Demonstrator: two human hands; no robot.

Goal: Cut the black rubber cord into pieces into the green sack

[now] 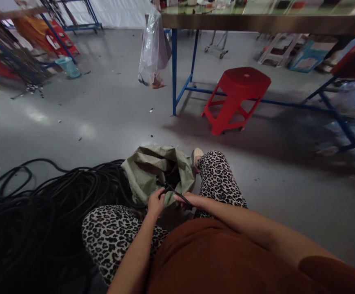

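Observation:
My right hand is closed around the black handles of a pair of scissors, whose blades point left towards my other hand. Pinched in the fingers of my left hand is a short black piece that looks like rubber cord. Both hands are just above the near rim of a greenish woven sack, which stands with its mouth wide between my knees. Dark pieces inside the sack are too dim to make out. Left of it lies a large tangled heap of thick black cord.
A red plastic stool stands under a blue-legged worktable ahead. From the table's left corner hangs a clear plastic bag. A light blue basket sits farther left. Small scraps dot the grey floor.

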